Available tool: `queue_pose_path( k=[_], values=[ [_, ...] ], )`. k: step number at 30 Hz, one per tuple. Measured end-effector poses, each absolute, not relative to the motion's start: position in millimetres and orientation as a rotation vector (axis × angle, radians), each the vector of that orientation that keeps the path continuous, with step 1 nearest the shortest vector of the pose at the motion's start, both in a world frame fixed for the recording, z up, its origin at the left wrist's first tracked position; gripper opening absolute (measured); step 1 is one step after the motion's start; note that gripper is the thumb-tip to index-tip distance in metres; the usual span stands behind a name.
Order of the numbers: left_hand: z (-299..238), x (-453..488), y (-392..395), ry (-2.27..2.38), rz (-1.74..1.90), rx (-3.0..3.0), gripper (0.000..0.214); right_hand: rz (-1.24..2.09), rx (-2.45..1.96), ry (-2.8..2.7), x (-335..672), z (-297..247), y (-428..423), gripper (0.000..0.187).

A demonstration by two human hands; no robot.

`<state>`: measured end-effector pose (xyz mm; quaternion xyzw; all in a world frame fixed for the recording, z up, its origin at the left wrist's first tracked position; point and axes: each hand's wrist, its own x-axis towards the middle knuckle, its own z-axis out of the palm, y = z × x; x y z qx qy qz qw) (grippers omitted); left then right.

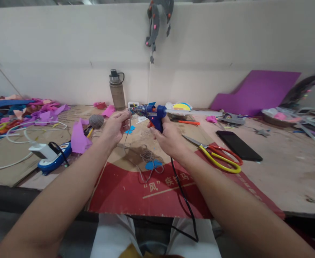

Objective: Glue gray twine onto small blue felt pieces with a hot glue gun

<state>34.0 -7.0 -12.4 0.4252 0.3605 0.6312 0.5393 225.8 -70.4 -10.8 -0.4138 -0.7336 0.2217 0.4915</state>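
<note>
My right hand (166, 134) is wrapped round the handle of a blue hot glue gun (157, 114), its nozzle pointing left and a clear glue stick (179, 111) in its back. At the nozzle tip, my left hand (117, 126) pinches a grey yarn (127, 138), together with a small piece I cannot make out. The yarn hangs down to a loose tangle (147, 154) on the cardboard. Blue felt cutouts (153, 165) lie under and behind it. A black cord (183, 193) runs from the gun over the table's front edge.
Red-and-yellow scissors (222, 157) and a black phone (238, 145) lie right of the cardboard mat (120, 200). On the left are a blue power strip (55, 161), a grey yarn ball (96, 121) and felt scraps (44, 111). A bottle (117, 94) stands behind.
</note>
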Motion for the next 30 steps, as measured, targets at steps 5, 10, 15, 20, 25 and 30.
queue_pose_path(
  k=[5, 10, 15, 20, 25, 30],
  values=[
    [-9, 38, -13, 0.906, 1.531, 1.059, 0.014, 0.517, -1.027, -1.794, 226, -10, -72, 0.028],
    [-8, 39, -14, 0.931, 1.589, 1.075, 0.013, 0.444, -1.036, -1.820, 227, -10, -72, 0.032],
    [-6, 37, -15, 0.929, 1.613, 1.068, 0.019, 0.367, -1.076, -1.838, 227, -11, -70, 0.035],
    [-2, 37, -18, 0.906, 1.625, 1.065, 0.018, 0.355, -1.098, -1.861, 228, -11, -70, 0.038],
    [-4, 39, -17, 0.949, 1.604, 1.074, 0.018, 0.363, -1.074, -1.843, 227, -11, -70, 0.041],
    [-7, 40, -15, 0.971, 1.588, 1.095, 0.015, 0.379, -1.073, -1.836, 228, -12, -69, 0.039]
  ],
)
